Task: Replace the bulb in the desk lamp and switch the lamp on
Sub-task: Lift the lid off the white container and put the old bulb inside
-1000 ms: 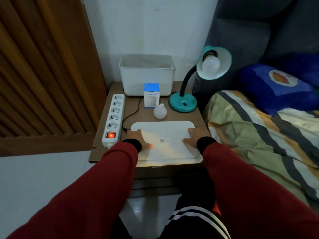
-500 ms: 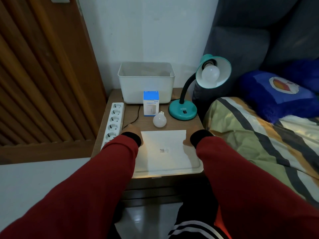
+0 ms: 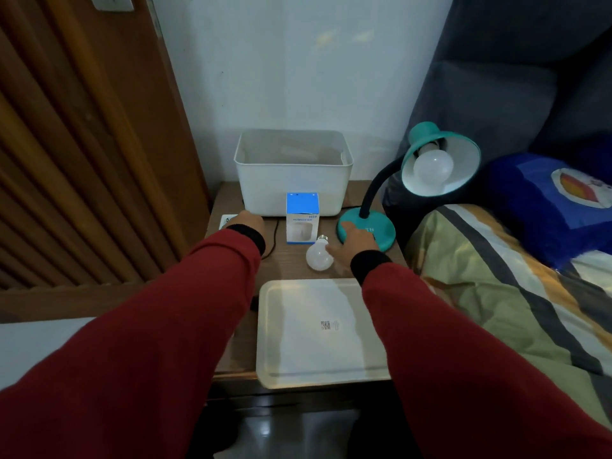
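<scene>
The teal desk lamp (image 3: 384,238) stands at the back right of the nightstand, with a white bulb (image 3: 432,167) in its shade. A spare white bulb (image 3: 318,257) lies on the wood just left of the lamp's base. My right hand (image 3: 352,245) lies open, fingers on the base and thumb beside the spare bulb. My left hand (image 3: 246,221) hovers over the far end of the white power strip (image 3: 228,218), which my sleeve mostly hides. That hand's fingers point away and down, out of sight.
A white tray (image 3: 298,376) lies at the nightstand's front edge. A white bin (image 3: 293,180) stands at the back with a blue-and-white box (image 3: 302,220) before it. A black cord (image 3: 274,236) runs between them. Bed with striped blanket on the right, wooden slatted door on the left.
Both hands left the tray and reached forward: the right onto the lamp's base, the left to the far end of the power strip. The view moved closer.
</scene>
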The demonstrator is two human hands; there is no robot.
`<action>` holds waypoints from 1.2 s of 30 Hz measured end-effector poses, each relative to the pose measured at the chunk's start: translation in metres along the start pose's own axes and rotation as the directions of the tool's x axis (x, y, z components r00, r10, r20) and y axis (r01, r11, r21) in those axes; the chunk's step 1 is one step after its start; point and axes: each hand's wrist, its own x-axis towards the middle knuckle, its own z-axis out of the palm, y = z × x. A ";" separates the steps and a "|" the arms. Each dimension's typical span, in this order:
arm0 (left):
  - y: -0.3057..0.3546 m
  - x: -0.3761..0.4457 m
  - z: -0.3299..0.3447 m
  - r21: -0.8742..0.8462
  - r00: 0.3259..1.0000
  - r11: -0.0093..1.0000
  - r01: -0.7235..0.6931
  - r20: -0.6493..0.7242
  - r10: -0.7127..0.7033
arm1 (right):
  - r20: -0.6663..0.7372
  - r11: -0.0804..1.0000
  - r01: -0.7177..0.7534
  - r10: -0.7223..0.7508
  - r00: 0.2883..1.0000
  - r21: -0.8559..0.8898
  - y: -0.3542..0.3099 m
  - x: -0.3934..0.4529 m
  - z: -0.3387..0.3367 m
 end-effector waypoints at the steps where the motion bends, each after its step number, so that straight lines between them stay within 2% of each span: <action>1: -0.001 0.007 0.002 -0.013 1.000 1.000 -0.019 0.000 0.019 | -0.013 0.996 0.001 0.001 1.000 0.089 -0.003 0.000 0.005; 4: -0.005 0.019 0.001 -0.043 0.998 0.998 -0.053 -0.021 0.052 | -0.046 0.952 -0.007 0.022 0.999 0.306 -0.004 0.005 0.026; 10: -0.009 0.037 0.005 -0.038 0.998 0.998 -0.049 -0.047 0.047 | -0.029 0.888 -0.062 0.085 0.996 0.455 -0.005 0.017 0.059; 16: -0.013 0.042 0.011 -0.043 0.998 0.998 -0.056 -0.025 0.055 | -0.012 0.911 -0.112 0.127 0.992 0.396 -0.005 0.026 0.070; 21: -0.014 0.037 0.005 -0.070 0.999 0.997 -0.039 -0.006 0.038 | -0.051 0.877 -0.115 0.157 0.986 0.466 -0.004 0.022 0.054; 26: -0.011 0.025 -0.021 -0.059 0.997 0.997 -0.057 -0.060 0.054 | -0.145 0.874 -0.061 0.149 0.978 0.483 -0.015 0.017 0.014; 30: -0.010 0.017 -0.053 -0.078 0.991 0.994 -0.082 -0.113 0.073 | -0.232 0.852 0.038 0.099 0.968 0.522 -0.035 0.014 -0.025; 36: -0.012 0.026 -0.104 -0.077 0.980 0.990 -0.118 -0.172 0.103 | -0.306 0.890 0.174 -0.041 0.951 0.422 -0.070 0.028 -0.082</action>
